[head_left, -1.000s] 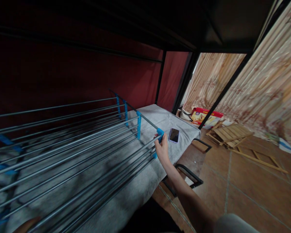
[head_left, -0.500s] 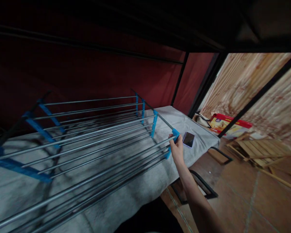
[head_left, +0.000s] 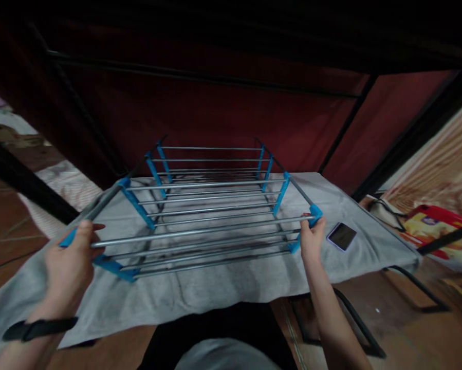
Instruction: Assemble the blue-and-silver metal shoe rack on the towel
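Observation:
A rack of grey metal tubes with blue plastic joints, a shoe rack by its look [head_left: 215, 209], lies on a grey cloth [head_left: 231, 288] in front of me. My left hand [head_left: 71, 259], with a black band at the wrist, wraps round the blue joint at the rack's near left corner. At the near right corner, my right hand [head_left: 312, 239] grips the other blue joint and the end of a tube. A phone [head_left: 342, 236] in a pale purple case lies face up on the cloth, just right of my right hand.
Behind the rack rises a dark red panel [head_left: 231, 118] framed by black bars. A red and yellow box [head_left: 439, 231] stands at the right. Black metal legs [head_left: 364, 324] show below the cloth's edge. Striped fabric [head_left: 61, 198] lies at the left.
My view has swung left, bringing the rack to the middle. My left hand, out of view before, now shows on the near left corner. My right hand keeps its grip.

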`<state>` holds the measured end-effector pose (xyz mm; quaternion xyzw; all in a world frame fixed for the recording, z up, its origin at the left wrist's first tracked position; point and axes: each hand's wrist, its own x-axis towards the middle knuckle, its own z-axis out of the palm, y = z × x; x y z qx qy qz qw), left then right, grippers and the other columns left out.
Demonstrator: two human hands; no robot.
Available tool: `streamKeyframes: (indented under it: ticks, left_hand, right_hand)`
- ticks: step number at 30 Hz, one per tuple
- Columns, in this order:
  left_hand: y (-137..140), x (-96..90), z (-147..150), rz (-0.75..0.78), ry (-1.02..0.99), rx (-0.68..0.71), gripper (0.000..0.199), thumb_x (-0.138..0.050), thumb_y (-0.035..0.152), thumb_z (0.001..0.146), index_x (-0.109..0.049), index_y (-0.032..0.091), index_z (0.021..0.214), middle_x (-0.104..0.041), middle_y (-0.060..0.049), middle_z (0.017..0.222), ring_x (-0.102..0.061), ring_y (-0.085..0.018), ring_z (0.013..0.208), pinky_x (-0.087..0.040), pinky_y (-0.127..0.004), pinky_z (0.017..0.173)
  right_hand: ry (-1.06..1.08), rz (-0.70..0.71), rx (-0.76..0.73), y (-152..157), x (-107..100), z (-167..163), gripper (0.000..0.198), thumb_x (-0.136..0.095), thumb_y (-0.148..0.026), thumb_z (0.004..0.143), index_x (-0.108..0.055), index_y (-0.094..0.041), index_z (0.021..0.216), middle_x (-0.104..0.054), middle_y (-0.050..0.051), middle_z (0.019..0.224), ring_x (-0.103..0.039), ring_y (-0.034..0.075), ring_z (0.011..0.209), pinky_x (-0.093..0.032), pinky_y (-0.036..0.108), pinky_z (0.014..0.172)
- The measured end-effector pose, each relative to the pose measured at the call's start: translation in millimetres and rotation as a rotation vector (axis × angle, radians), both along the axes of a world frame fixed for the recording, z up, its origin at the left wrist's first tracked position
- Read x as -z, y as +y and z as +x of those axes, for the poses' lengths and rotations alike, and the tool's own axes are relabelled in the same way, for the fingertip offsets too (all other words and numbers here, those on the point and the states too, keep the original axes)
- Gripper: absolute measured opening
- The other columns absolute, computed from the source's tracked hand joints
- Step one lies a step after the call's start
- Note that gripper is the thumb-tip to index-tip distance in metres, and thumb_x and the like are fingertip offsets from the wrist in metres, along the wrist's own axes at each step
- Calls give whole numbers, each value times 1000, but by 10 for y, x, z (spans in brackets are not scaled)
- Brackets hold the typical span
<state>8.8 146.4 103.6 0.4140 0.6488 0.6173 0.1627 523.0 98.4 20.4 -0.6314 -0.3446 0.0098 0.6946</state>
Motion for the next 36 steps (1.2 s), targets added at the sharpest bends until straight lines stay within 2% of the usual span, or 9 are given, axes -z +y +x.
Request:
streamKeyframes:
  ticks: [6,12,15,21,24,27,32,34,36]
  left_hand:
    - [122,131,-39,133,-57,-28,46,-57,59,84,-62,15,72,-49,2,58,-45,-11,49,-39,-22,40]
    - [104,111,55,182,-77,-41,43,-57,55,86,-59,15,70,-47,3,57,-43,-10,46,-34,-23,39]
    - [91,97,44,185,-97,-11,44,-59,56,86,-59,15,69,-45,3,56,-42,-10,46,-33,-23,39]
    - [84,176,-207,141,-185,271,52,-57,63,87,-64,12,81,-52,0,65,-44,-10,47,-32,-24,41]
    - [71,211,-250,194,-221,399,54,-55,65,88,-66,12,86,-51,0,62,-42,-10,47,-31,-24,42]
    - [34,197,-198,209,-225,363,55,-58,67,86,-66,13,83,-50,1,61,-40,-9,45,-28,-23,41]
    - [-71,277,-153,256,-402,436,75,-49,84,79,-69,14,98,-63,-5,79,-57,-14,59,-47,-26,52]
    - [-122,394,-165,258,-463,422,76,-49,84,79,-68,14,103,-67,-8,87,-61,-17,65,-52,-29,58]
    - [-162,532,-172,188,-493,385,70,-50,81,81,-68,15,97,-67,-8,82,-62,-18,65,-52,-30,58]
  right_hand:
    - [-73,24,2,8,5,-4,41,-55,-41,81,-50,-18,115,-58,8,104,-57,22,95,-45,41,95]
    - [-93,-9,26,3,3,-4,47,-54,-42,82,-51,-15,120,-56,7,98,-53,20,82,-47,41,87]
    - [-125,-49,15,-9,-3,10,52,-52,-44,83,-50,-14,125,-57,10,105,-55,23,90,-47,44,90]
    - [-414,-76,79,-150,-72,42,78,-57,-42,81,-31,-12,148,-40,22,144,-39,33,135,-32,54,112]
    - [-499,-146,9,-217,-117,79,74,-55,-41,84,-34,-14,150,-44,20,141,-39,34,135,-35,55,111]
    - [-530,-200,-32,-285,-172,94,74,-56,-43,86,-35,-16,151,-46,20,139,-42,35,134,-38,57,109]
    - [-661,8,199,-559,-176,-181,72,-64,-36,85,-41,-19,151,-42,23,146,-38,39,138,-32,59,113]
    - [-715,33,116,-673,-86,-445,58,-59,-30,89,-48,-22,145,-55,21,134,-49,38,129,-39,59,107]
    - [-847,-40,-153,-721,34,-769,49,-53,-25,93,-51,-25,142,-61,16,125,-56,34,121,-46,56,100]
